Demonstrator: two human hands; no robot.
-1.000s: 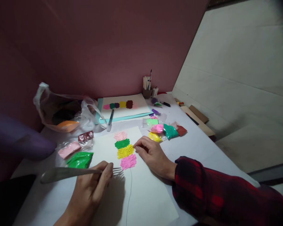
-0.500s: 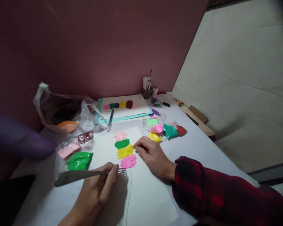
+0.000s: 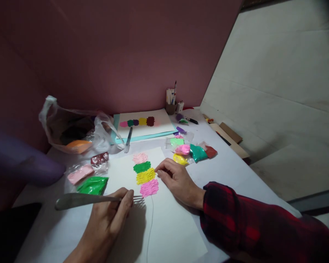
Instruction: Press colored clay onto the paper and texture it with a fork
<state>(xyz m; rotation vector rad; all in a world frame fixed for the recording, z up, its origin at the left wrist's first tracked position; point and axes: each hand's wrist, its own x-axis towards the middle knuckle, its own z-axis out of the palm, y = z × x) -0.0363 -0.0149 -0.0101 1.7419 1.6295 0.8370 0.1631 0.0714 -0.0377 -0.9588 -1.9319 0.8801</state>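
My left hand (image 3: 109, 215) pinches a metal fork (image 3: 82, 200) near its head, the handle pointing left. Its tines lie by the lower left edge of a bright pink clay patch (image 3: 149, 188); whether they touch it I cannot tell. Above that patch run a yellow clay patch (image 3: 146, 176), a green one (image 3: 142, 167) and a pale pink one (image 3: 140, 158), all with ridged surfaces, on a white sheet (image 3: 175, 230). A thin drawn line runs down from the bright pink patch. My right hand (image 3: 179, 182) rests on the sheet, fingers bent together, fingertips beside the yellow patch.
Left of the sheet lie packets of green clay (image 3: 93, 186) and pink clay (image 3: 80, 174), with a plastic bag (image 3: 68, 146) behind. On the right are several clay packets (image 3: 199, 153). A pen (image 3: 128, 140), a second clay picture (image 3: 164, 126) and a pen cup (image 3: 170, 108) are farther back.
My left hand moved the fork right toward the bright pink patch's lower edge, then slightly back left. My right hand has stayed in place.
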